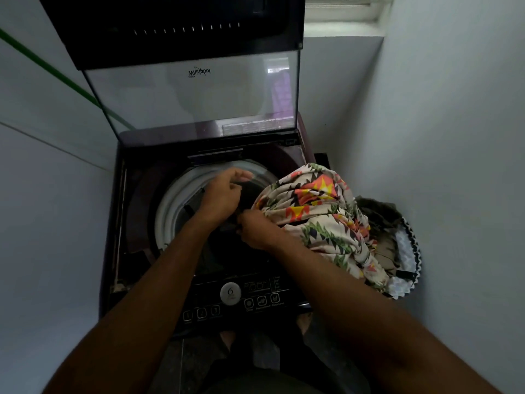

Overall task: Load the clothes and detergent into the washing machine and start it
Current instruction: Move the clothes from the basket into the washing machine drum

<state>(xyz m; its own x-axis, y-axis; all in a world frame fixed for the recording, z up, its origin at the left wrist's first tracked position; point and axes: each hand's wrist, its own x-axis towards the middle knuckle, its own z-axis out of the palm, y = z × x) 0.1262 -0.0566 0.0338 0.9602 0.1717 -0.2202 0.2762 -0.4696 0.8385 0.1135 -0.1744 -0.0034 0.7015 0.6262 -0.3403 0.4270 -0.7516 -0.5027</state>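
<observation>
A dark top-loading washing machine (142,223) stands in front of me with its glass lid (193,92) raised. Over the round drum opening (176,200), my left hand (224,194) grips a dark garment (247,194) with curled fingers. My right hand (255,230) pinches the same dark cloth just below and to the right. A patterned cream, orange and green cloth (326,220) is draped over my right forearm and trails into the laundry basket (409,251) at the right. Dark clothes lie inside the drum; I cannot tell how many.
The control panel (235,300) with a round dial and buttons runs along the machine's front edge. White walls close in on the left and right. The basket beside the machine holds more clothes. A window ledge (341,21) sits at the upper right.
</observation>
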